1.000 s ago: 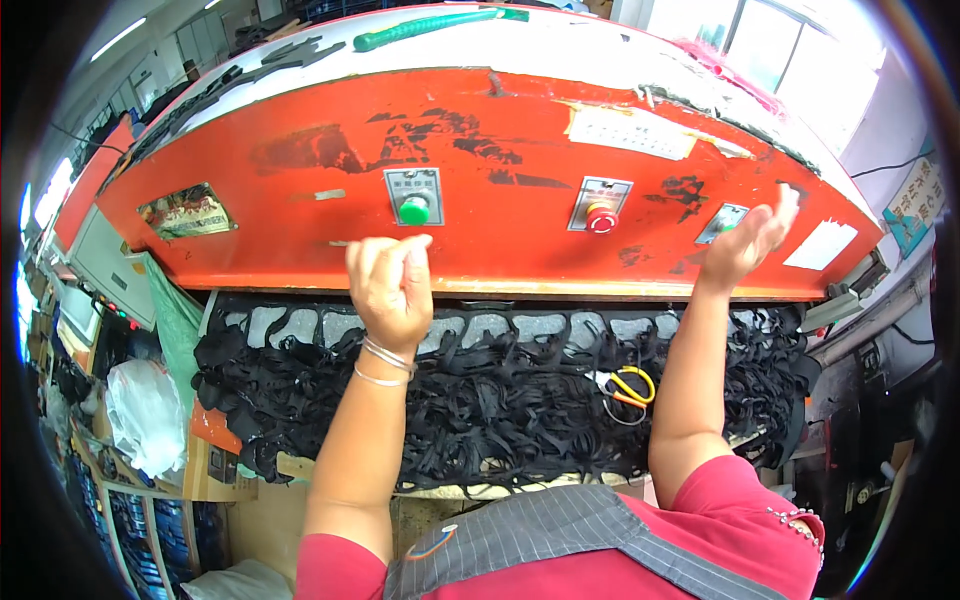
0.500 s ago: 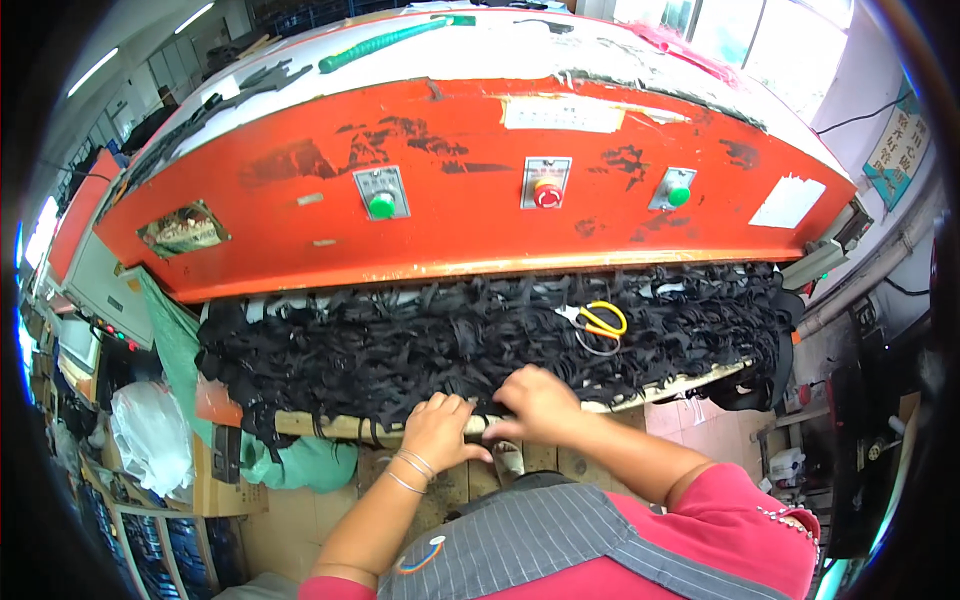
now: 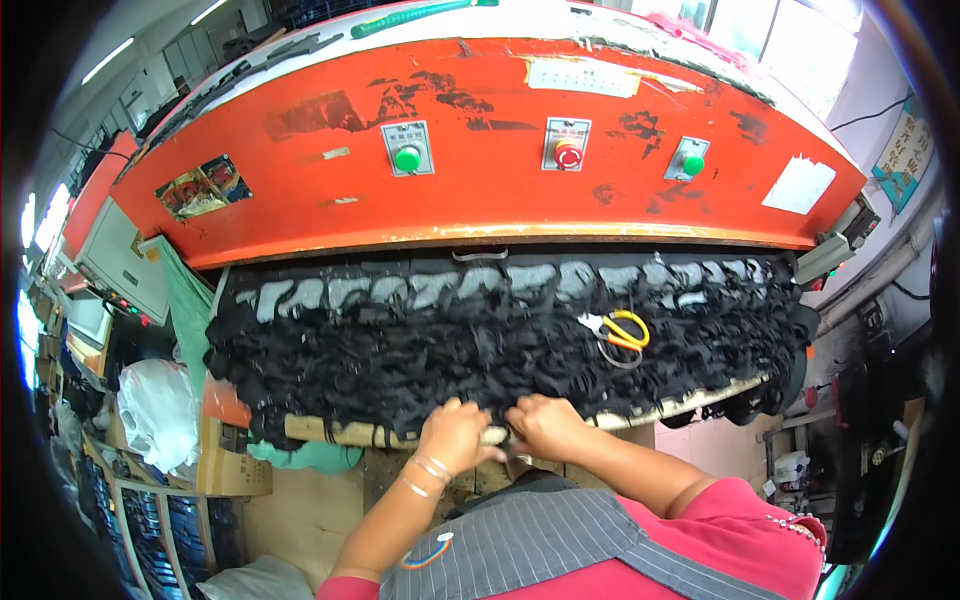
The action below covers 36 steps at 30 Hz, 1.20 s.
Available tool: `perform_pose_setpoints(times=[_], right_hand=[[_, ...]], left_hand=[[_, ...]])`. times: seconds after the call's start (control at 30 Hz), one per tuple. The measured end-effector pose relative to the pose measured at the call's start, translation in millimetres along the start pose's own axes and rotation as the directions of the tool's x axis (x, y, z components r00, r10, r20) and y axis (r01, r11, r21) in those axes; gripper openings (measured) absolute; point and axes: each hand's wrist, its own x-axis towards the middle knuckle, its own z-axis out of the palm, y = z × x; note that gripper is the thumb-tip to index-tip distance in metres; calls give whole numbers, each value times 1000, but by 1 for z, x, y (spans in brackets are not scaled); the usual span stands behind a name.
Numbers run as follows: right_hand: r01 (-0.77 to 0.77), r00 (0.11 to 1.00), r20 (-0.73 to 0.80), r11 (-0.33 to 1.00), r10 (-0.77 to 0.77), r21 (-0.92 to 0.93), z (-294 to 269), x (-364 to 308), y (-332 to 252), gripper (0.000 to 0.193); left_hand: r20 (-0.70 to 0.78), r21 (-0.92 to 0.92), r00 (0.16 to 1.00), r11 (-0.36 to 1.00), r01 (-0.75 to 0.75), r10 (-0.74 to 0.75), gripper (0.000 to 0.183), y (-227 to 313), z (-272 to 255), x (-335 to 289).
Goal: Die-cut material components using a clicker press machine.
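A wide heap of black cut-out material, with many loose strips and loops, covers the bed below the red machine. Toward its back runs a row of grey openings. At the heap's near edge, my left hand has its fingers curled over the black material, its thumb pointing right. Close beside it, my right hand is closed in a fist-like grip on the same edge. What lies inside the fingers is partly hidden. Yellow-handled scissors rest on the heap, right of centre. A pale wooden edge shows under the material.
The red machine front spans the far side, with a green button, a red stop button and another green button. A green tool handle lies on top. White bags and a cardboard box stand left.
The black material has come toward me, and the row of grey openings behind it shows more fully. My right hand has closed at the edge. The machine sits higher in view.
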Motion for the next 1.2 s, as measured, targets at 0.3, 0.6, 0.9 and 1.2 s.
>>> perform_pose_setpoints(times=[0.3,0.6,0.9,1.2], right_hand=[[213,945,-194,945,-264,-247,-70,272,191,27],[511,785,531,817,-318,-266,-63,414,217,63],[450,892,151,871,-427,-198,-47,386,260,21],[-789,612,269,554,744,265,-81,287,256,50]], left_hand=[[-490,-345,856,938,-16,-166,22,-141,-34,212],[-232,-363,949,924,117,-212,14,-208,-6,281],[-554,-558,797,818,-141,-240,88,-193,-2,289],[-269,137,950,971,197,-155,45,-171,13,285]])
